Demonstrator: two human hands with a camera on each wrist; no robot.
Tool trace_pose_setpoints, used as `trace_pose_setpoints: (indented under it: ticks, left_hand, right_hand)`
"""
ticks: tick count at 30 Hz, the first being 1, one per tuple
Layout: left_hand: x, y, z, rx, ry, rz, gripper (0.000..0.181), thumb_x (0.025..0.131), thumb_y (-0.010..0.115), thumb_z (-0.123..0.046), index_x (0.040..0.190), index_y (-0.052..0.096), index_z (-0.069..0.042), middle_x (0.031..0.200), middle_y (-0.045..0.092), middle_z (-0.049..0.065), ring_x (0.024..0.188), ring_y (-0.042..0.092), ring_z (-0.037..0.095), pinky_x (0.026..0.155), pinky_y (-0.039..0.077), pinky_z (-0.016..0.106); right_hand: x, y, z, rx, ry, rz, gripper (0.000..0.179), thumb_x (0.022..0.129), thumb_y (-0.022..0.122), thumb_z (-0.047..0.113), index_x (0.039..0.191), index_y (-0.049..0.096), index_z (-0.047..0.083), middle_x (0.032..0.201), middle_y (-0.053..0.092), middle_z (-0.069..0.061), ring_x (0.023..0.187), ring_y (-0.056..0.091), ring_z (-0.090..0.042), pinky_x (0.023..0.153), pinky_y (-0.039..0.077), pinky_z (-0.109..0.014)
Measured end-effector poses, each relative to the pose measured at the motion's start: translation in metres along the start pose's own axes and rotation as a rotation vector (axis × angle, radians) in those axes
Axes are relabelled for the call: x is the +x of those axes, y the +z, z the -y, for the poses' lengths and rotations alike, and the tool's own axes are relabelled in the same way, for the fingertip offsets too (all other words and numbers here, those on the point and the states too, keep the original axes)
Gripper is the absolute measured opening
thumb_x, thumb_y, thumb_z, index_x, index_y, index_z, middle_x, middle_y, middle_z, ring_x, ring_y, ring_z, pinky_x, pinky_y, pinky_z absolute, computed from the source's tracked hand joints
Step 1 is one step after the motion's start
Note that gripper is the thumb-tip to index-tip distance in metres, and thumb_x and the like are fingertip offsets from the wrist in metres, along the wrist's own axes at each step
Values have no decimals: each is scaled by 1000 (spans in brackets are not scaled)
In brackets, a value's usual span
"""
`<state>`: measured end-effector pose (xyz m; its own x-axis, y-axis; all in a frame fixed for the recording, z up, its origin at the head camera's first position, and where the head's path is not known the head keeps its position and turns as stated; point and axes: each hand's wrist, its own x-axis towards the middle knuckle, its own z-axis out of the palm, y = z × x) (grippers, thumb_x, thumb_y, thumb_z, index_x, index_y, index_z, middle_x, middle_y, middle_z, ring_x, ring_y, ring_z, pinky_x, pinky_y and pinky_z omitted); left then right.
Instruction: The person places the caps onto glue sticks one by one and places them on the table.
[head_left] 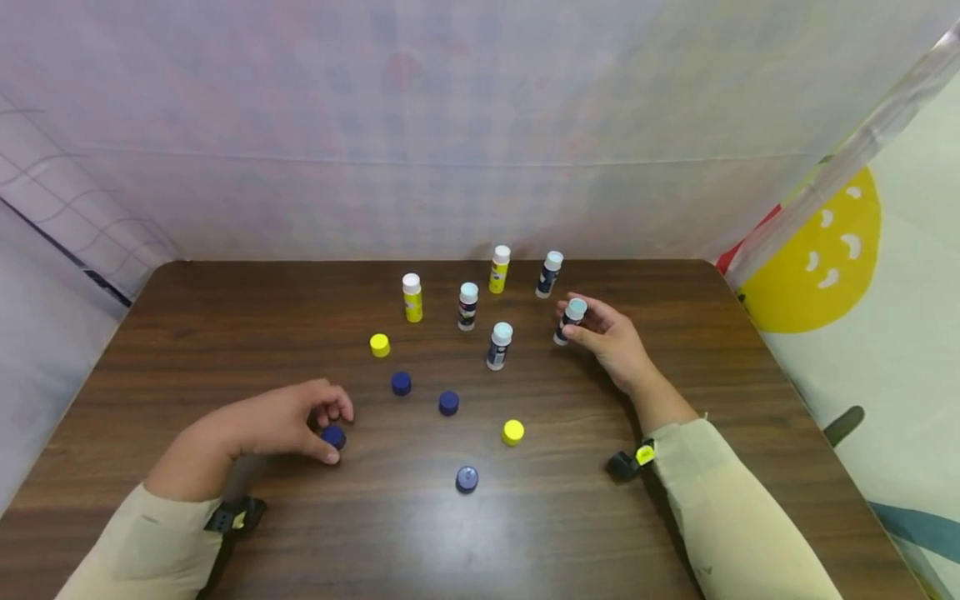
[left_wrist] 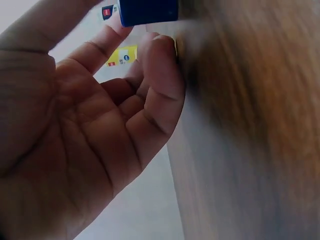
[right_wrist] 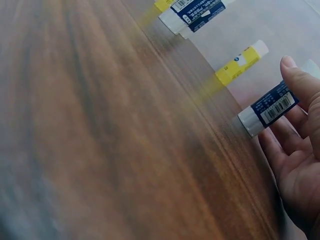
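My right hand (head_left: pixel 611 342) grips a dark blue glue stick (right_wrist: pixel 274 106) with a pale top, thumb in front and fingers behind. It stands nearly upright at the right of the group. My left hand (head_left: pixel 277 421) is low over the table, thumb and fingers spread around a dark blue cap (head_left: pixel 333 437). In the left wrist view this blue cap (left_wrist: pixel 149 11) is near the fingertips; the thumb tip is out of frame. Another blue glue stick (head_left: pixel 499 346) stands left of my right hand, with more behind it, among them a yellow one (head_left: pixel 413 298).
On the brown table (head_left: pixel 360 533) lie loose caps: a yellow cap (head_left: pixel 380 345), a second yellow cap (head_left: pixel 513 432), and several blue ones, such as the blue cap (head_left: pixel 467 479) near the front. A pale curtain (head_left: pixel 450 125) hangs along the table's far edge.
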<state>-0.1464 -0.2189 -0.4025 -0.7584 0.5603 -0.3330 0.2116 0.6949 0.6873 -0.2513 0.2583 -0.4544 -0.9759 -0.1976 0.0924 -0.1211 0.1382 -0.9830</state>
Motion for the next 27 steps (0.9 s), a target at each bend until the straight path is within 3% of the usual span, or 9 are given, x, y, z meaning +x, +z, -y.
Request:
trace_pose_setpoints:
  ticks: [11, 18, 27]
  left_hand:
    - [1, 4, -2, 80, -19, -10, 29, 83, 88, -15, 100, 66, -23, 101, 58, -2, 93, 56, 16, 80, 49, 32]
    - [1, 5, -4, 75, -30, -5, 27, 84, 86, -12, 98, 66, -22, 102, 59, -2, 93, 57, 16, 81, 52, 33]
    - [2, 4, -5, 92, -26, -12, 25, 85, 86, -12, 97, 67, -22, 100, 60, -2, 91, 58, 14, 80, 53, 33]
  right_hand:
    - [0, -1, -2, -37, -4, -3, 55, 95, 75, 8, 143, 53, -8, 144, 59, -28, 125, 67, -14, 98, 56, -17]
    - [0, 0, -4, -28, -4, -7, 52, 96, 74, 7, 141, 54, -10, 136, 69, -18, 116, 69, -3, 96, 56, -17]
    - [-1, 2, -2, -74, 34, -9, 53, 97, 75, 12, 142, 54, -9, 137, 65, -26, 114, 68, -2, 95, 56, -16]
